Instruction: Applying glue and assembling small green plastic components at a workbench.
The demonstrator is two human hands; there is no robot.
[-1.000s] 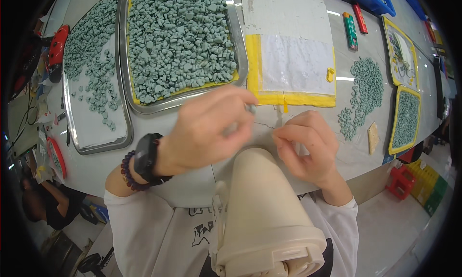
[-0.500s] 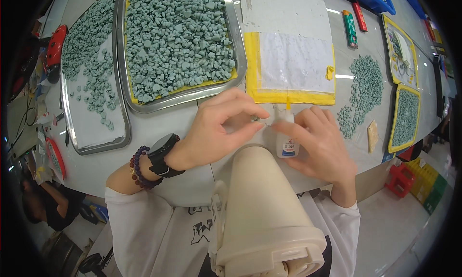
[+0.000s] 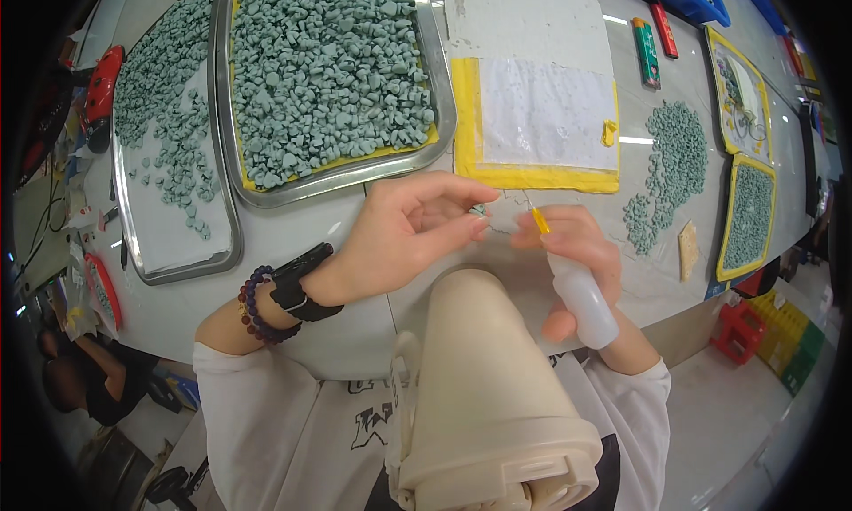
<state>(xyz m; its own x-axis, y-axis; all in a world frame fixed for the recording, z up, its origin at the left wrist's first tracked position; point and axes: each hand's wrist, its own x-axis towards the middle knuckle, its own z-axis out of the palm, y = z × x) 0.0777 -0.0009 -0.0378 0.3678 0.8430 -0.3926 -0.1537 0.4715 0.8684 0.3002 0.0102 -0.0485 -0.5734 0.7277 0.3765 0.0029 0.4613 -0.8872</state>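
Observation:
Between the thumb and fingertips of my left hand (image 3: pixel 399 236) is a small grey-green stone (image 3: pixel 479 210). My right hand (image 3: pixel 590 245) is wrapped round a white squeeze glue bottle (image 3: pixel 587 311), tilted with its yellow nozzle (image 3: pixel 540 220) and thin needle tip pointing up and left. The needle is a short way to the right of the stone, apart from it. Behind both hands lies a board with yellow tape edges (image 3: pixel 537 178) and a white sheet (image 3: pixel 546 103) on it.
A cream tumbler (image 3: pixel 484 360) stands close in front of me, below my hands. Left are a metal-rimmed tray (image 3: pixel 443 103) full of green stones and a second tray (image 3: pixel 169 231). Right are a loose stone pile (image 3: pixel 674 156), a green lighter (image 3: pixel 646 58) and a beige piece (image 3: pixel 688 249).
The glue bottle has gone from upright to tilted, its base swung toward me and to the right. My right hand has turned with it. My left hand has barely moved.

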